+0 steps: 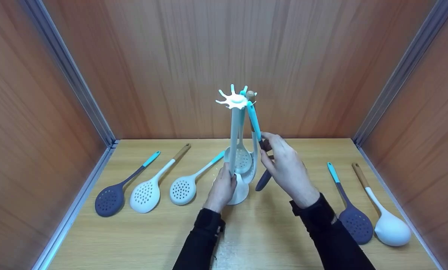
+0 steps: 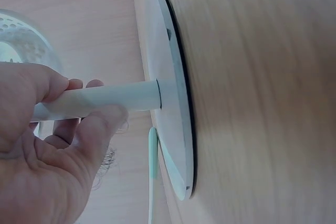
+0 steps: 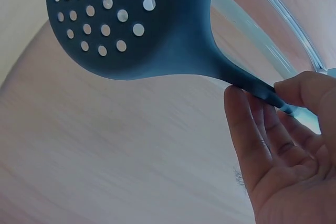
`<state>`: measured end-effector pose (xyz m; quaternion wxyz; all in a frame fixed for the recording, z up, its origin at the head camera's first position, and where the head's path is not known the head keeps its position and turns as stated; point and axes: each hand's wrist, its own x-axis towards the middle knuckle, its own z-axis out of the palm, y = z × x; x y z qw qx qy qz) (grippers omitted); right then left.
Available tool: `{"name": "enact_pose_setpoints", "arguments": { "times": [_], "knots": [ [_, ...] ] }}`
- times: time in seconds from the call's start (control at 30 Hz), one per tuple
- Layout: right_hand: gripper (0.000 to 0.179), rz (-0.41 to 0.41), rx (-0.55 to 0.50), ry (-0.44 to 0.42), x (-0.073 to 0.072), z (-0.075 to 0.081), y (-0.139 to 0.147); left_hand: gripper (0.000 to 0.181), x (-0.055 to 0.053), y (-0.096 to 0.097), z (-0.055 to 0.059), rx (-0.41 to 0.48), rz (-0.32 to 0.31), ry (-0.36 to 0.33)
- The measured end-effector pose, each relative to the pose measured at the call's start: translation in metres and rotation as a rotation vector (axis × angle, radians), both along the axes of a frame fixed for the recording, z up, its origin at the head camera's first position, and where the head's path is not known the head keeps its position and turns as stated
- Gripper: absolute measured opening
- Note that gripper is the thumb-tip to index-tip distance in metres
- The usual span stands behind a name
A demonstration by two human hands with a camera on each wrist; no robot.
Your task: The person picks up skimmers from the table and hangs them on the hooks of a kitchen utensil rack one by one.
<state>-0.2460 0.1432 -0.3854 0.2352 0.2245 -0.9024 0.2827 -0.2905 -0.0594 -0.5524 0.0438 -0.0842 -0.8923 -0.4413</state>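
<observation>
A white utensil stand with a crown of hooks stands near the middle of the table. My left hand grips its post a little above the round base. To the right of the post, my right hand pinches a dark skimmer by its neck. Its turquoise handle points up, the top end right at the hooks, and its perforated head hangs below the fingers. On the stand hang a white skimmer with a turquoise handle and another white utensil with a wooden handle.
Left of the stand lie a dark skimmer, a white skimmer with a wooden handle and a white skimmer with a turquoise handle. Another dark skimmer and a white ladle lie right. Wooden panels enclose the table.
</observation>
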Motion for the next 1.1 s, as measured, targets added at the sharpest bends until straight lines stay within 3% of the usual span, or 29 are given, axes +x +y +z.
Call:
{"name": "enact_pose_setpoints", "arguments": {
  "times": [0.6,0.83,1.1],
  "knots": [
    [0.047,0.009,-0.012,-0.025,-0.002,-0.010,-0.005,0.037,-0.002,0.000,-0.001,0.003,0.008,0.001],
    [0.046,0.016,-0.006,-0.040,-0.003,-0.013,-0.006,0.034,0.002,-0.004,-0.001,-0.012,-0.034,0.080],
    [0.046,0.003,0.013,-0.073,-0.003,-0.014,-0.004,0.044,-0.001,-0.008,0.003,0.051,-0.066,-0.038]
  ]
}}
